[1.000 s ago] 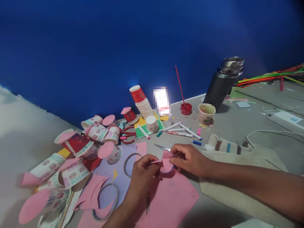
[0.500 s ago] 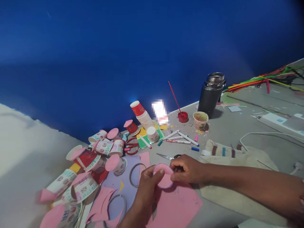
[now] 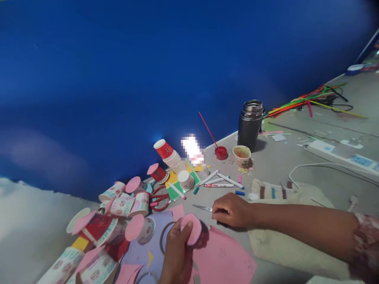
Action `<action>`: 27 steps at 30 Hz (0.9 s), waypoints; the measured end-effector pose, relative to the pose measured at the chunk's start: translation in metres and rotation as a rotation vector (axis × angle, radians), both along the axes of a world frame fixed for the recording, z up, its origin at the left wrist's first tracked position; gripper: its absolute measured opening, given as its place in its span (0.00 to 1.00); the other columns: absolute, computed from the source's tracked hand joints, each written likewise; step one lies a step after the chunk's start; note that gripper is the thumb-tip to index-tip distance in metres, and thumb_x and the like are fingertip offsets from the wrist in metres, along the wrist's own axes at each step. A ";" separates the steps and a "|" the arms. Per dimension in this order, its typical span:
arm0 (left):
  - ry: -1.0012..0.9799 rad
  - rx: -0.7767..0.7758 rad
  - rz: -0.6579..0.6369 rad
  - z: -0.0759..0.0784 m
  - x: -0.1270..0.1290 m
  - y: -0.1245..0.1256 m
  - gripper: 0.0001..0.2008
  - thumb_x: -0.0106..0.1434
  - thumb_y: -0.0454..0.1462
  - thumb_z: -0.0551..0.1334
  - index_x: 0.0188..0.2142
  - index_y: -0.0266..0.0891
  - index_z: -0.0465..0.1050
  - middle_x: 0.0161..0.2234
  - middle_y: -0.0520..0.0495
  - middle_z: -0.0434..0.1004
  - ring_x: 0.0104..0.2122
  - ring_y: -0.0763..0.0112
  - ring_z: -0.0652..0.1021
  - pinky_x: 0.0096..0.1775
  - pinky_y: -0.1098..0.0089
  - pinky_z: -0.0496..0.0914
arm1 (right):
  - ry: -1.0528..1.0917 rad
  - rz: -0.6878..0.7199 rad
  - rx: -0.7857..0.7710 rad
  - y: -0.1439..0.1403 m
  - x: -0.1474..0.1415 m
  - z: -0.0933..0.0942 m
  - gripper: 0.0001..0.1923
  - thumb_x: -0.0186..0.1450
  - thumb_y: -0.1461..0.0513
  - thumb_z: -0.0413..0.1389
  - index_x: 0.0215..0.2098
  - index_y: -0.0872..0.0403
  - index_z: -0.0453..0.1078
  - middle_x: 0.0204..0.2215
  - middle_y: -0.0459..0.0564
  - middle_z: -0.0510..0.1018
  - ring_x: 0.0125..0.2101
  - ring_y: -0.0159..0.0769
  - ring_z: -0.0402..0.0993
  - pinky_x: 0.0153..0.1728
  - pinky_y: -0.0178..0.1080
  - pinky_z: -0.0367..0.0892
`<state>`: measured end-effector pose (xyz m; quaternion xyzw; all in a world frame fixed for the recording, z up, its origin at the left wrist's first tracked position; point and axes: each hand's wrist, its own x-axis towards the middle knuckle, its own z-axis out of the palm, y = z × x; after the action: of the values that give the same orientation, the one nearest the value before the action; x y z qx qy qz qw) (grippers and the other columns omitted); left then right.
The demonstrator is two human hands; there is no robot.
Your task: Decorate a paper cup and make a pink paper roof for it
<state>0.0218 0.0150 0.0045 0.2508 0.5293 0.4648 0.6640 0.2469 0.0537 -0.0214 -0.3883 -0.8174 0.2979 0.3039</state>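
Observation:
My left hand (image 3: pixel 179 242) pinches a round pink paper disc (image 3: pixel 193 228) with a purple edge, thumb on top. My right hand (image 3: pixel 231 211) is curled over the handle end of a small pair of scissors (image 3: pixel 204 208). Their blades point left, and the fingers hide the handles. Under and beside the hands lie a marked pink paper sheet (image 3: pixel 223 258), a purple sheet (image 3: pixel 139 236) and a grey tape roll (image 3: pixel 163 236).
Decorated paper cups (image 3: pixel 122 206) crowd the left. Behind are a cup stack (image 3: pixel 171 156), red-handled scissors (image 3: pixel 160 199), markers (image 3: pixel 219 185), a red paint pot (image 3: pixel 221 153), a used cup (image 3: pixel 242 156) and a dark flask (image 3: pixel 250 126). A cloth bag (image 3: pixel 284 240) lies under my right forearm.
My right hand has let go of the disc's edge and come down over the scissors' handles. My left hand keeps the disc, now tilted differently. The view has shifted somewhat.

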 end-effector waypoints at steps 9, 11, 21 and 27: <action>-0.069 0.009 -0.071 -0.002 -0.004 0.001 0.17 0.49 0.35 0.79 0.35 0.37 0.76 0.25 0.51 0.80 0.24 0.69 0.79 0.27 0.72 0.74 | -0.103 -0.287 0.026 0.018 0.064 0.054 0.14 0.71 0.58 0.54 0.34 0.54 0.79 0.29 0.49 0.83 0.29 0.34 0.73 0.33 0.36 0.60; -0.077 -0.001 -0.071 -0.002 -0.005 0.002 0.19 0.47 0.35 0.79 0.37 0.37 0.77 0.24 0.52 0.80 0.22 0.70 0.78 0.26 0.72 0.74 | -0.143 -0.347 -0.013 0.016 0.088 0.060 0.12 0.69 0.59 0.55 0.32 0.53 0.78 0.27 0.47 0.82 0.27 0.33 0.72 0.32 0.35 0.59; 0.036 0.053 -0.315 -0.005 -0.004 -0.008 0.17 0.48 0.42 0.78 0.31 0.37 0.75 0.21 0.53 0.74 0.20 0.73 0.74 0.25 0.72 0.69 | -0.164 -0.522 -0.003 -0.017 0.094 -0.006 0.12 0.69 0.55 0.57 0.35 0.52 0.79 0.33 0.52 0.85 0.33 0.40 0.77 0.38 0.39 0.65; 0.204 0.156 -0.574 -0.007 -0.003 -0.014 0.12 0.48 0.39 0.77 0.28 0.34 0.81 0.22 0.52 0.73 0.22 0.77 0.68 0.27 0.75 0.61 | -0.072 -0.647 0.063 -0.007 0.092 -0.020 0.14 0.69 0.54 0.55 0.35 0.53 0.78 0.35 0.55 0.86 0.36 0.43 0.79 0.41 0.41 0.67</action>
<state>0.0189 0.0014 -0.0027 0.4855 0.4633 0.2700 0.6905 0.3391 0.0469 -0.0412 -0.6288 -0.6705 0.1466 0.3655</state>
